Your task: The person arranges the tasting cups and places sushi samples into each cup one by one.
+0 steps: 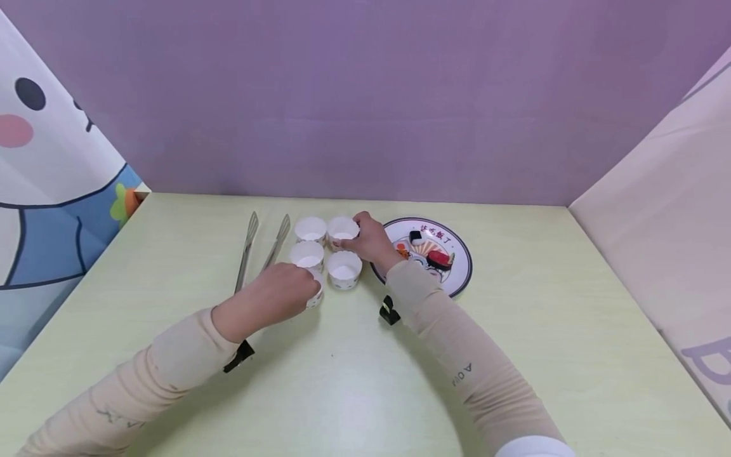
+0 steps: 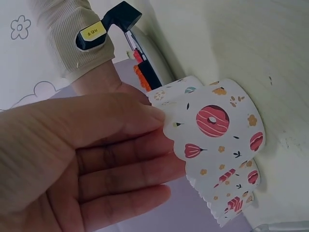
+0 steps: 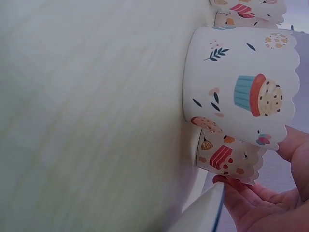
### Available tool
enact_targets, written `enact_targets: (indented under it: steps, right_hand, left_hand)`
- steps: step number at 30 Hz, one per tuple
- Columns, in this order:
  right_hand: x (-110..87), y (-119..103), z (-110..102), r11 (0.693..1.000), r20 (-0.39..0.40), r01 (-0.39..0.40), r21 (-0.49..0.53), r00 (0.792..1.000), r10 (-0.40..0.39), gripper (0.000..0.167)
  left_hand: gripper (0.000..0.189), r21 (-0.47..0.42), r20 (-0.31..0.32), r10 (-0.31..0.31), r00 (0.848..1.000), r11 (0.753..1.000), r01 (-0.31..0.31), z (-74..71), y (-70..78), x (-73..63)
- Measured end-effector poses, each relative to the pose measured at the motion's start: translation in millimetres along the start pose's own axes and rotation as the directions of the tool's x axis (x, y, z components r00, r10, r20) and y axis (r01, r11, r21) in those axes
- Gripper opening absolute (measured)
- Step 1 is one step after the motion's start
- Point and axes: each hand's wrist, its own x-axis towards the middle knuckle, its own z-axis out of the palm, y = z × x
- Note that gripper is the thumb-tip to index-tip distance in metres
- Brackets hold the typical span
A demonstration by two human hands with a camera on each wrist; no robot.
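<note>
Several white paper baking cups with scalloped rims and printed sweets stand close together in two rows on the table. My left hand (image 1: 280,292) pinches the rim of the nearest left cup (image 2: 217,121), its thumb at the edge in the left wrist view. At the far right cup (image 1: 342,230), my right hand (image 1: 372,240) holds the rim, with the thumb over it and fingers outside. Between the hands stands the near right cup (image 1: 344,271). Two other cups, a middle left one (image 1: 307,256) and a far left one (image 1: 311,229), fill the left row.
Right of the cups lies a round plate (image 1: 464,266) with a dark rim, bearing sushi-like pieces (image 1: 440,259), partly behind my right wrist. Metal tongs (image 1: 247,244) lie left of the cups, partly hidden by my left hand. A purple backdrop (image 1: 365,114) rises behind the table.
</note>
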Motion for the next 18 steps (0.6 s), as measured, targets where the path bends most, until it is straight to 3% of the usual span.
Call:
enact_targets:
  steps: [10, 14, 18]
  right_hand:
    - [-1.1, -2, -2, 1.000, -0.005, 0.011, 0.000, 1.000, -0.011, 0.059]
    - [-0.9, -2, -1, 1.000, 0.000, 0.007, 0.008, 1.000, -0.007, 0.060]
    - [-1.4, -1, -1, 1.000, -0.003, 0.009, 0.001, 1.000, -0.009, 0.060]
  left_hand:
    - [0.023, 0.013, -0.018, 0.002, 1.000, 1.000, -0.002, -2.0, -0.9, 1.2]
    - [0.021, -0.026, 0.010, 0.021, 1.000, 0.999, -0.021, -6.6, -4.1, 2.7]
    - [0.017, -0.047, 0.043, 0.001, 0.999, 0.999, 0.001, -12.9, -8.4, 6.0]
